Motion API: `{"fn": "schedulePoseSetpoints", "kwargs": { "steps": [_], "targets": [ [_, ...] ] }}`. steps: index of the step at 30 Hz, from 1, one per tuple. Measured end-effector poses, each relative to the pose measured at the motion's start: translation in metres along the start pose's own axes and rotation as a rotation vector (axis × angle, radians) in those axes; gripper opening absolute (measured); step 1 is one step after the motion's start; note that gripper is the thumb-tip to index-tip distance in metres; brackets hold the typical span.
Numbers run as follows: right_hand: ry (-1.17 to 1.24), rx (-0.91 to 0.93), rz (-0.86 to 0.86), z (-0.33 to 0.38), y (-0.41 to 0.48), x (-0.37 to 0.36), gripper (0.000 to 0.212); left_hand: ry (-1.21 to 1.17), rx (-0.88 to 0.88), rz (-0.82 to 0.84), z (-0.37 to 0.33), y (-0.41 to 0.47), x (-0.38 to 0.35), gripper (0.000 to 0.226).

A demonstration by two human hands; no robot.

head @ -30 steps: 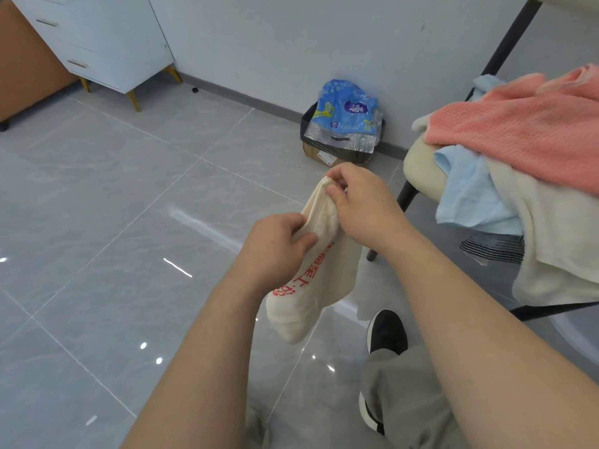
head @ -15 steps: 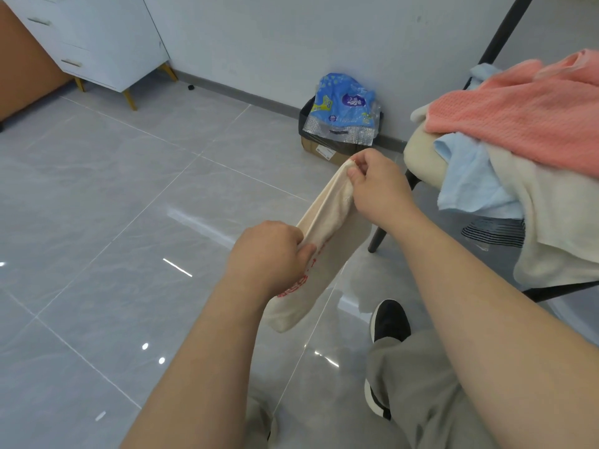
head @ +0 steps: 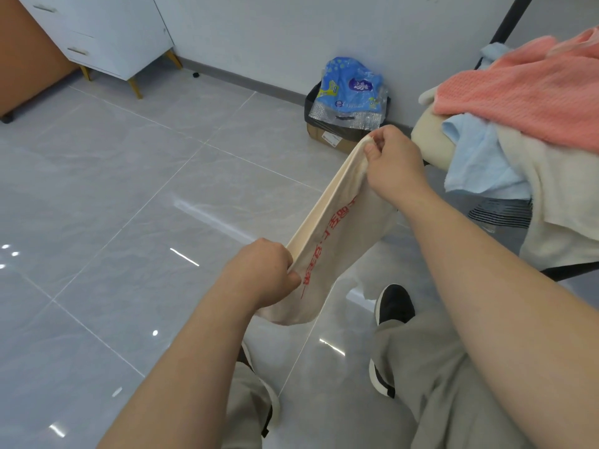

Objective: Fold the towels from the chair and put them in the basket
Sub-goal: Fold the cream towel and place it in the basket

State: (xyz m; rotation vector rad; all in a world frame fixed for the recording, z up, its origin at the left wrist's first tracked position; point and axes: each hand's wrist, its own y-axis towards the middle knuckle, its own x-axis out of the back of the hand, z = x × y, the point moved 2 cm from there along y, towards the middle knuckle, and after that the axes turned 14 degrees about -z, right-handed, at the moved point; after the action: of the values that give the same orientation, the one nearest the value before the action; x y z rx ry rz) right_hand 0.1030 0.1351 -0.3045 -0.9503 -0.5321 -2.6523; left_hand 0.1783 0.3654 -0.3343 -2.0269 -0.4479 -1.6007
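Grey polished floor tiles (head: 113, 196) fill the room below a pale wall. Over them, the left hand (head: 262, 270) is clenched on the near end of a cream towel (head: 330, 241) with red printing, thumb pressing the cloth against curled fingers. The right hand (head: 389, 160) pinches the far end higher up, close to the seat of the chair (head: 431, 147).

Between the two hands the towel runs as a taut slanted band, with its loose lower part sagging beneath the left hand. It seems to be held this way to draw one edge straight and find the corners, so that a clean fold can follow. I judge the folding of this piece as barely started.

On the chair to the right lies the waiting pile. A pink towel (head: 525, 92) is on top, a blue towel (head: 476, 163) is under it, and an off-white cloth (head: 557, 202) hangs over the front.

Further off, a cardboard box (head: 330, 139) stands against the wall with a blue packet (head: 351, 89) on it. A white cabinet (head: 107, 34) stands at the far left. No basket is in view, so I cannot tell where the folded towel must go.
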Motion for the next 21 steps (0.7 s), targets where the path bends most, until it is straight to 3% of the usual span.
{"fn": "schedulePoseSetpoints", "kwargs": {
  "steps": [5,13,21],
  "targets": [
    [0.009,-0.007,0.001,-0.002,0.001,0.001,0.021,0.038,0.022,0.066,0.009,-0.010,-0.003,0.023],
    [0.013,-0.023,-0.012,-0.007,0.005,0.002,0.022,0.051,0.025,0.113,0.018,-0.031,-0.001,0.036],
    [-0.008,-0.058,-0.014,-0.012,0.004,0.001,0.022,-0.019,0.078,0.028,0.035,-0.044,0.007,0.033]
  ]
}}
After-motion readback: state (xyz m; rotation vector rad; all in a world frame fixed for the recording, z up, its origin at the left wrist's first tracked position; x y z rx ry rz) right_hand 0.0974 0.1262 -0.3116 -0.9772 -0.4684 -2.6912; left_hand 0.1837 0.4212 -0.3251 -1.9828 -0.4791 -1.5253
